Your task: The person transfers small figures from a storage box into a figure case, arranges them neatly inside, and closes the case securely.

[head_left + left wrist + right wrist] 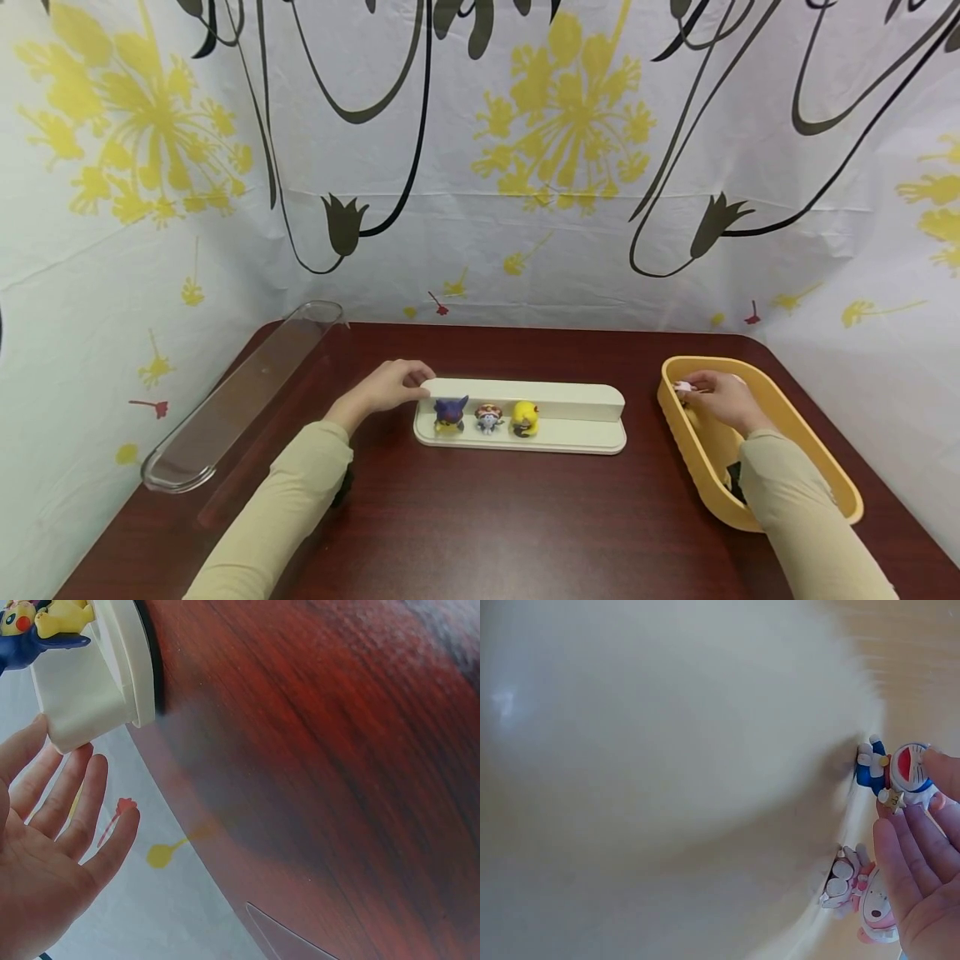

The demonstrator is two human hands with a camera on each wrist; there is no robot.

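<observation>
The left hand (390, 385) is at the left end of a cream stepped display stand (570, 434), its thumb and fingertips touching the raised step; the fingers are loosely extended. On the lower ledge stand a blue-hooded yellow figurine (450, 414), a small grey-and-white figurine with a patterned hat (489, 418) and a yellow figurine (524, 418). Inside a yellow tray (678, 437), the right hand (722, 401) pinches a blue-and-white Doraemon figurine (909, 766) between thumb and fingers. A pink-and-white figurine (875, 904) lies beside these fingers, against the tray wall.
A long clear plastic cover (247, 400) lies at the left of the dark red wooden table (480, 517). Some dark item (737, 482) sits in the near part of the tray, partly hidden by the right sleeve. Flower-printed white cloth (450, 167) hangs behind and at both sides.
</observation>
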